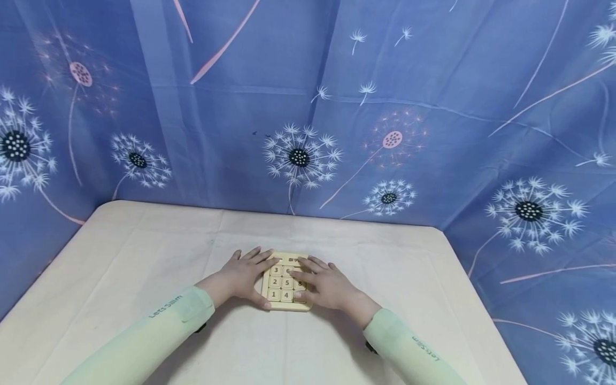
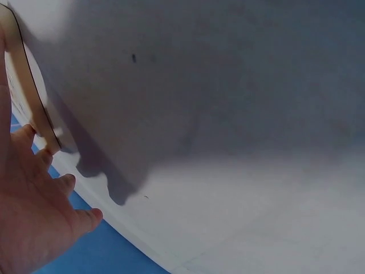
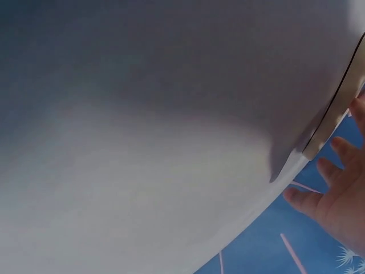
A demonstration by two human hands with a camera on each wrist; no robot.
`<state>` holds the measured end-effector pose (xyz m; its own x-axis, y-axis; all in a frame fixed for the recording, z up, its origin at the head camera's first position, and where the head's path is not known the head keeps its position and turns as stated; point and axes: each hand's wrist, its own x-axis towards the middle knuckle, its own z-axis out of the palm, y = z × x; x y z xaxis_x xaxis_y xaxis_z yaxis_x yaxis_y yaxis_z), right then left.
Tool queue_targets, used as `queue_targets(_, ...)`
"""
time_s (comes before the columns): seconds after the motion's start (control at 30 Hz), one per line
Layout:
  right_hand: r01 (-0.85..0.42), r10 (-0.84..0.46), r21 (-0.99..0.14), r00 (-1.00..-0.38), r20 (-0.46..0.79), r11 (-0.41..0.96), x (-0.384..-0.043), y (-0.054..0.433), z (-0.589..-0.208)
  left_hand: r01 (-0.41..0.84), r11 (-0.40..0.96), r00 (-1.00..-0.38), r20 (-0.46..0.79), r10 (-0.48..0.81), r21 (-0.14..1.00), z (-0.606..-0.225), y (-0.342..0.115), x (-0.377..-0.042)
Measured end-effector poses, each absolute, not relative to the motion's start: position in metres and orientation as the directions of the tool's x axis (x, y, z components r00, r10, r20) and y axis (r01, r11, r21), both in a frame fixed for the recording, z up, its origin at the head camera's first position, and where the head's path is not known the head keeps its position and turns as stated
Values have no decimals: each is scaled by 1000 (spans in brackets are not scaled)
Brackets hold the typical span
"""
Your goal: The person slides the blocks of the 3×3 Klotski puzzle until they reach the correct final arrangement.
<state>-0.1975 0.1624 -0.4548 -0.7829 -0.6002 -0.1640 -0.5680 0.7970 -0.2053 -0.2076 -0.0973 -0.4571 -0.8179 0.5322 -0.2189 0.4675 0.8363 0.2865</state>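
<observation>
A yellow number sliding puzzle (image 1: 287, 306) lies flat on the table, its square tiles marked with black digits. My left hand (image 1: 242, 275) spans its left side, thumb at the near left corner and a fingertip at the far left corner. In the left wrist view, the fingers of the left hand (image 2: 40, 200) are spread beside the puzzle's edge (image 2: 35, 97). My right hand (image 1: 332, 286) reaches over the right column, its fingertips and thumb resting on the face and partly hiding the tiles. The right wrist view shows the right hand (image 3: 342, 194) with spread fingers along the puzzle's side (image 3: 336, 108).
A pale cloth covers the table (image 1: 159, 240), whose rounded far corners meet a blue curtain (image 1: 231, 133) printed with dandelions. The curtain stands behind the table and along its left and right sides.
</observation>
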Motion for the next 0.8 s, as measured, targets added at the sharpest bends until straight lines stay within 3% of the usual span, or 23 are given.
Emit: queue_targets(0.8, -567, -601, -213, -784, -158, 796, -199, 162, -455, 460, 843, -819, -234, 524, 278, -455, -97, -208)
